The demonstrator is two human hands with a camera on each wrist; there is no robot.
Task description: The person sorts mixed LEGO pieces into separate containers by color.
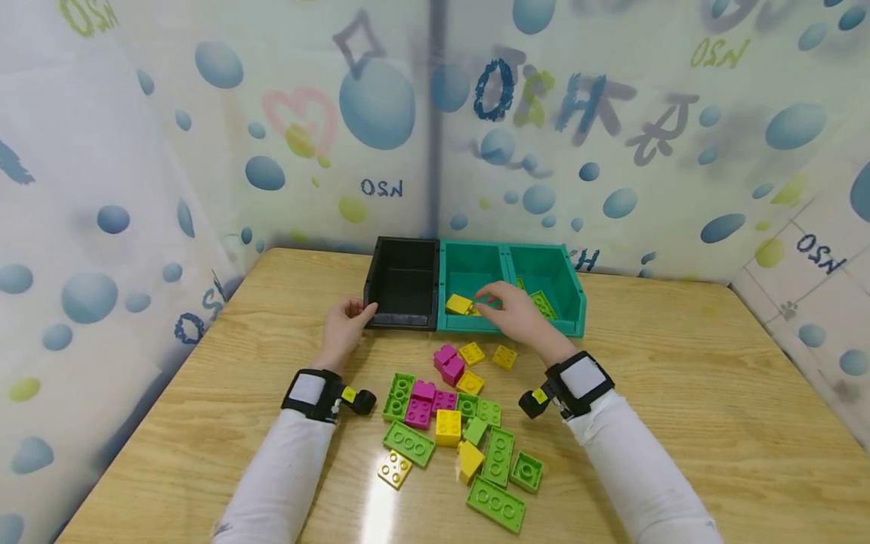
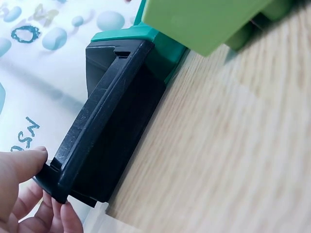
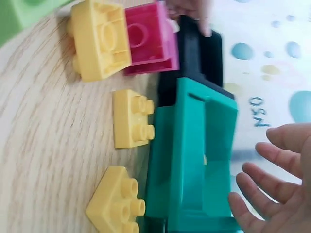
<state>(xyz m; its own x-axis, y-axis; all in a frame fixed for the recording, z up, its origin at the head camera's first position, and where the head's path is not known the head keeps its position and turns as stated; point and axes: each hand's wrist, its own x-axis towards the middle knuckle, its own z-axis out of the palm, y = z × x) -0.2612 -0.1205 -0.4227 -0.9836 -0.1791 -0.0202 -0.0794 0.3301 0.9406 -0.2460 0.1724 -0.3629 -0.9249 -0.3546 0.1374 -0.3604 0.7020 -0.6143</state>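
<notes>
Left hand: thumb and fingers pinched the near left corner of the rim of the black bin.

Right hand: fingers parted and loosely bent, gripping nothing, over the front of the middle bin, teal.

Bricks, yellow: inside the middle bin, just beside the right hand's fingertips.

Right bin: teal, adjoining the middle bin, beyond the right hand; it held green bricks.

Yellow pair: on the worktop, near the right hand, on its near side.

Magenta bricks: nearer the person than the right hand and between both hands.

Green plates, with further yellow and magenta pieces: strewn nearer the person than both hands, between the forearms.

Wrist cameras: one strapped behind each hand, over a white sleeve.

Printed sheet: blue dots and lettering, upright beyond both hands.
</notes>
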